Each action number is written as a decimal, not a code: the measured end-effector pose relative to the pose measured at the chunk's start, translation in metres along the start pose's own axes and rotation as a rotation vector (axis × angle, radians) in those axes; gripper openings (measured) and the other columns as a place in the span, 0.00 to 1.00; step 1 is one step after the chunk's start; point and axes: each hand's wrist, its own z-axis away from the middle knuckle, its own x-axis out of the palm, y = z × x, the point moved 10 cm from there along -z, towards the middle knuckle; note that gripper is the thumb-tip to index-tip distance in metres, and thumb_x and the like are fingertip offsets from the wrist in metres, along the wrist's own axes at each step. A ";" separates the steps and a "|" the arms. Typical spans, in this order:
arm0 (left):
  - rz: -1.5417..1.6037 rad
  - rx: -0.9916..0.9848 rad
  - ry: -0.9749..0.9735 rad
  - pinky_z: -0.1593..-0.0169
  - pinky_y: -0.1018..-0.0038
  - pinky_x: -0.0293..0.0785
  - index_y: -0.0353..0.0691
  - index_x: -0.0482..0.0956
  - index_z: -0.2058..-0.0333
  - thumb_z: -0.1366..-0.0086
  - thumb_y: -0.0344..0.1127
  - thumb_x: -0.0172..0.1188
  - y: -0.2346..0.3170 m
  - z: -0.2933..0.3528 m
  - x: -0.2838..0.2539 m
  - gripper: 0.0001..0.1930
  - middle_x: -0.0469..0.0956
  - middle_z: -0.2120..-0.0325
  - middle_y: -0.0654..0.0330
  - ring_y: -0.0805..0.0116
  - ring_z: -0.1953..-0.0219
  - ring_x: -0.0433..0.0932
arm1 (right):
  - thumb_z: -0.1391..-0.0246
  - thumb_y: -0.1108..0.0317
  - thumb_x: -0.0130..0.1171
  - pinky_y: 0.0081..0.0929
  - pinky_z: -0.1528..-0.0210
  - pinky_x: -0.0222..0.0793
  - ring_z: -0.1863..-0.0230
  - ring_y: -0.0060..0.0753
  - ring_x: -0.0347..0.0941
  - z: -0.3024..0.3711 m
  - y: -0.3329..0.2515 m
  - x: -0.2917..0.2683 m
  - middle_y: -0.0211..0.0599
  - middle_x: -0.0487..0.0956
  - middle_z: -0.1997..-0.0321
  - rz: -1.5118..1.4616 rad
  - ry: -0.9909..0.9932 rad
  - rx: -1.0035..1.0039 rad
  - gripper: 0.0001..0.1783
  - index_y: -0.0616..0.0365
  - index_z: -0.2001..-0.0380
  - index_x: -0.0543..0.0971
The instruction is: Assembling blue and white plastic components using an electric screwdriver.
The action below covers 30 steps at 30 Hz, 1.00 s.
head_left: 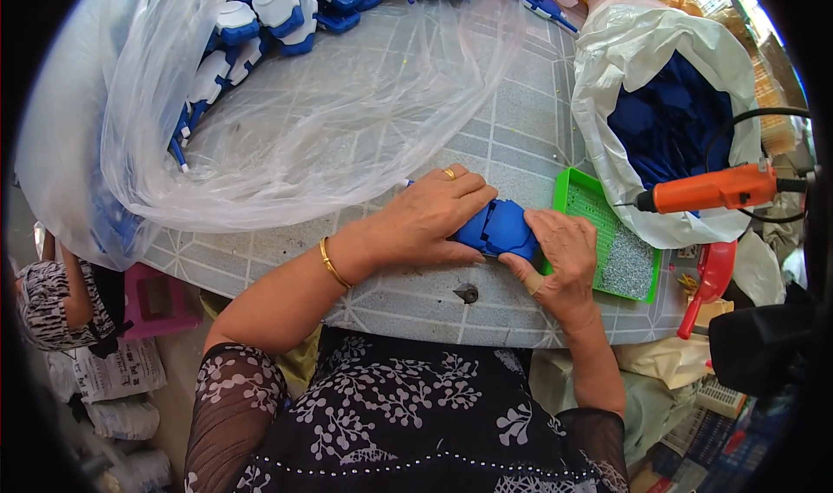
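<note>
Between my two hands, low over the tabletop, is a blue plastic casing (501, 229) with a dark seam across it. My left hand (438, 215) grips its left side, thumb along the near edge and fingers over the far edge. At the right end, the fingers and thumb of my right hand (564, 254) close around it. A white-tipped end shows just past my left hand. Right beside my right hand lies a green tray (583, 189) with many small silvery screws (629, 263). The casing's underside is hidden.
A clear plastic bag (347, 172) with several blue-and-white units (278, 7) spreads over the far left. At right are a white sack (599, 68) of dark blue parts, an orange electric screwdriver (716, 188) and a red-handled tool (713, 276). A pink stool (160, 298) stands at left.
</note>
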 end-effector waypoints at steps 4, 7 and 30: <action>0.011 -0.017 0.008 0.45 0.58 0.71 0.32 0.72 0.44 0.52 0.44 0.75 -0.002 -0.001 0.000 0.38 0.75 0.51 0.49 0.47 0.49 0.73 | 0.60 0.55 0.77 0.42 0.40 0.62 0.46 0.38 0.77 -0.001 0.001 0.000 0.36 0.83 0.48 -0.051 0.000 -0.014 0.34 0.58 0.49 0.80; 0.018 -0.021 0.024 0.45 0.58 0.71 0.32 0.73 0.45 0.52 0.43 0.75 0.000 -0.001 -0.001 0.37 0.75 0.52 0.49 0.48 0.50 0.74 | 0.61 0.56 0.77 0.42 0.40 0.62 0.45 0.38 0.77 -0.001 0.001 0.000 0.37 0.83 0.47 -0.069 -0.016 -0.010 0.35 0.57 0.48 0.81; 0.018 0.002 0.041 0.47 0.59 0.72 0.33 0.74 0.47 0.51 0.42 0.76 -0.001 -0.002 -0.001 0.35 0.76 0.54 0.51 0.49 0.51 0.74 | 0.58 0.57 0.77 0.48 0.38 0.64 0.50 0.41 0.81 -0.002 0.002 0.004 0.43 0.83 0.46 -0.090 -0.096 -0.111 0.33 0.57 0.47 0.80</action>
